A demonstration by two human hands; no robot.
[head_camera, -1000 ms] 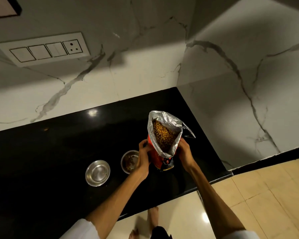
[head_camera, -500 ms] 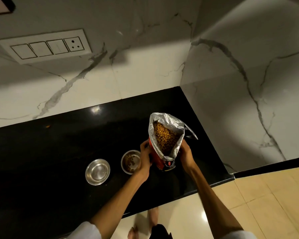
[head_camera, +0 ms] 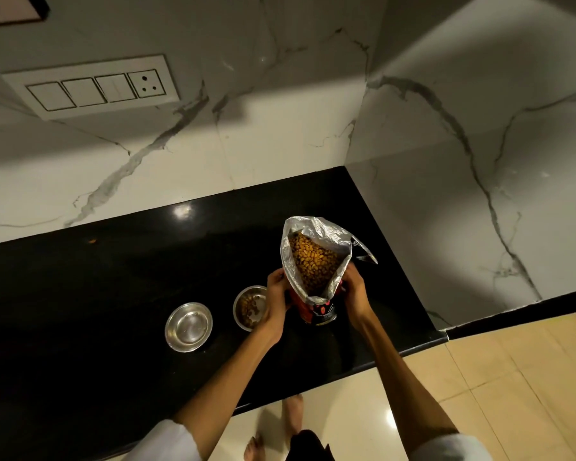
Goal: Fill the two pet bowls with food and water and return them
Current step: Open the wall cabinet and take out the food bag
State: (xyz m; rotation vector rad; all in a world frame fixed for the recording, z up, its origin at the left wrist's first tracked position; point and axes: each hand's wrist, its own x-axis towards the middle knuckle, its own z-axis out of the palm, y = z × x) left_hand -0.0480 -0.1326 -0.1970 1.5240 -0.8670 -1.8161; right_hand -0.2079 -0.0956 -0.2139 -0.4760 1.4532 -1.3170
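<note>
on glossy black counter [head_camera: 113, 294], both hands grip crinkled foil kibble bag [head_camera: 316, 261].

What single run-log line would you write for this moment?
hands: left hand and right hand grip open food bag | near bowl: some kibble | far bowl: empty | water: not yet

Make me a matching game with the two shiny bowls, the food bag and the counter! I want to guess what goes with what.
Things:
1. left bowl
2. right bowl
3. food bag
4. counter

States:
A. held by both hands, top open
B. black and glossy
C. has some kibble in it
D. no food inside

Pairs: 1-D, 2-C, 3-A, 4-B

The left hand and right hand hold the bag's sides.
</note>
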